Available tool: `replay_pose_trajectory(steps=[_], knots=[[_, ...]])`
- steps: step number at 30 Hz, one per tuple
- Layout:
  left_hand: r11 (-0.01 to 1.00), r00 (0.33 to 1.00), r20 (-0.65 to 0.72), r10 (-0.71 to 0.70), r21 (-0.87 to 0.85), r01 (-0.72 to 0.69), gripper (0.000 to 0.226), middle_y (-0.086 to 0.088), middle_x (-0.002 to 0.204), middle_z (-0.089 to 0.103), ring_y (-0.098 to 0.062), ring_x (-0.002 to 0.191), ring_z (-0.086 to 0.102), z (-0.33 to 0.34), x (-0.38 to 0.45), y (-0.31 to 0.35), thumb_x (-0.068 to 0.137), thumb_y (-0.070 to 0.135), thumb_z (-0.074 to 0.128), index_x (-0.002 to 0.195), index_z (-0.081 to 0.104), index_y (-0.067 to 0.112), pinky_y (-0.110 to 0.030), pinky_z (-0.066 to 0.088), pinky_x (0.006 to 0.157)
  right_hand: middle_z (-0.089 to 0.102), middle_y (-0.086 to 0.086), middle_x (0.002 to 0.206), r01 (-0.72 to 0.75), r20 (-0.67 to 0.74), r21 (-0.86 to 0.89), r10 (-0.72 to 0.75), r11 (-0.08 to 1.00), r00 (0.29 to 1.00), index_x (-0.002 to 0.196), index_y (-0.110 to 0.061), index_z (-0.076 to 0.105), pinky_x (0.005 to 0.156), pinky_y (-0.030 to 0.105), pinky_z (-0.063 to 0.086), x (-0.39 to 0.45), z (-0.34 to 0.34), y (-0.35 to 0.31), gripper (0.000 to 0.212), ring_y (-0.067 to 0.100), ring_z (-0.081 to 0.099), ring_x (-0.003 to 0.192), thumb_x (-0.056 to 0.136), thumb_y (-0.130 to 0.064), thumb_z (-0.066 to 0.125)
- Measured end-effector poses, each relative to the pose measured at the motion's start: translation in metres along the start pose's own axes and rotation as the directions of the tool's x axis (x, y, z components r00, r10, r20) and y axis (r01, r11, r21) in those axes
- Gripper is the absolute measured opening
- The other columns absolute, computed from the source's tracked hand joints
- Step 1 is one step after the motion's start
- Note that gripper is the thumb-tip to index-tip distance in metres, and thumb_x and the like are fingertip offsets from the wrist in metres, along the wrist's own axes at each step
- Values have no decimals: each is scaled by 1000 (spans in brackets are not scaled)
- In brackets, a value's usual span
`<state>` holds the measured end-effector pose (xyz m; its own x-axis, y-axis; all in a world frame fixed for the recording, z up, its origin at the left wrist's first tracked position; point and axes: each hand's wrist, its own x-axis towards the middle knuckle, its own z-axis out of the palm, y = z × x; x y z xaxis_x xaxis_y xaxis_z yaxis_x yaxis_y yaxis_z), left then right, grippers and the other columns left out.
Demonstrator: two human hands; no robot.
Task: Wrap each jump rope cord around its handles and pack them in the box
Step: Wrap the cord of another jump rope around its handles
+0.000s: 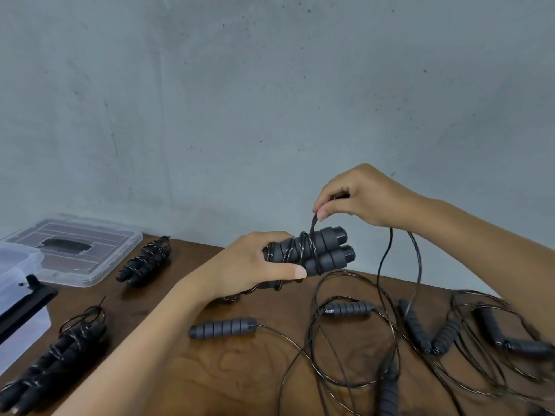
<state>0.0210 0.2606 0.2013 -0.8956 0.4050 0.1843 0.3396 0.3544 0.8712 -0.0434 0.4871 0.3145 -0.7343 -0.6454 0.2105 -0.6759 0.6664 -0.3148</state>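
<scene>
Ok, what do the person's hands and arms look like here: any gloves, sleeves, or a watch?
Both hands are bare: no gloves on the left hand or the right hand. No rings, watch or bands show. Both forearms are uncovered as far as the picture's edge, so no sleeves are visible. Fingernails look short and unpainted.

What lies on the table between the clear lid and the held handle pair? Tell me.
In the head view, one wrapped jump rope lies on the wooden table between the clear lid and the handle pair gripped by the left hand.

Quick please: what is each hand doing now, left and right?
Left hand: closed, gripping the paired handles.
Right hand: closed, pinching the cord above the handles.
</scene>
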Motion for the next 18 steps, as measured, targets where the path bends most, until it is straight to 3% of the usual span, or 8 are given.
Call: replay_pose_trajectory(steps=[2,4,6,8,11,14,18], knots=[[995,1000,19,21,-99,-19,20,-7,96,76,-20,83,74,1,-5,-2,92,28,81,110,73,26,-36,59,83,71,-19,69,-3,-12,61,4,998,1000,89,-21,82,58,12,40,-6,6,4,4,1,54,58,88,-23,79],[984,999,12,35,-178,-32,17,-4,90,76,-16,78,73,4,-10,-4,93,19,79,109,73,21,-25,57,71,65,-21,61,-4,-26,78,6,997,1000,88,-19,80,55,13,37,-13,11,7,6,3,49,53,92,-20,75],[970,1000,-9,22,-244,-23,13,0,82,74,-11,67,70,10,-14,-7,95,11,75,107,70,15,-15,51,61,64,-25,61,-13,-34,55,15,998,999,91,-18,79,56,11,38,-21,15,10,10,2,54,56,96,-16,70],[949,1000,-30,3,-314,-12,12,0,75,74,-9,54,62,16,-17,-9,97,7,71,107,68,13,-15,43,50,69,-21,73,-8,-39,15,8,1000,999,93,-25,77,60,13,40,-28,20,12,15,3,59,64,99,-16,66],[934,998,-58,-12,-357,-9,14,-14,79,75,-16,51,55,21,-17,-13,98,21,72,112,69,22,-24,30,45,69,-20,80,-6,-47,-7,6,1000,999,99,-33,71,64,13,41,-37,24,13,20,3,59,71,102,-17,60],[882,992,-114,-51,-472,-9,20,-20,80,72,-11,47,57,28,-15,-16,98,25,70,115,67,15,-17,32,41,61,-31,71,-22,-60,37,24,999,998,101,-26,69,61,12,39,-45,26,12,20,-1,54,62,103,-11,55],[786,987,-141,-74,-617,-29,33,-25,82,69,-17,47,36,41,-11,-23,88,48,75,107,71,21,-20,22,40,59,-26,62,-69,-60,117,76,991,995,85,-30,63,56,13,36,-55,30,9,26,3,46,52,104,-15,54]])
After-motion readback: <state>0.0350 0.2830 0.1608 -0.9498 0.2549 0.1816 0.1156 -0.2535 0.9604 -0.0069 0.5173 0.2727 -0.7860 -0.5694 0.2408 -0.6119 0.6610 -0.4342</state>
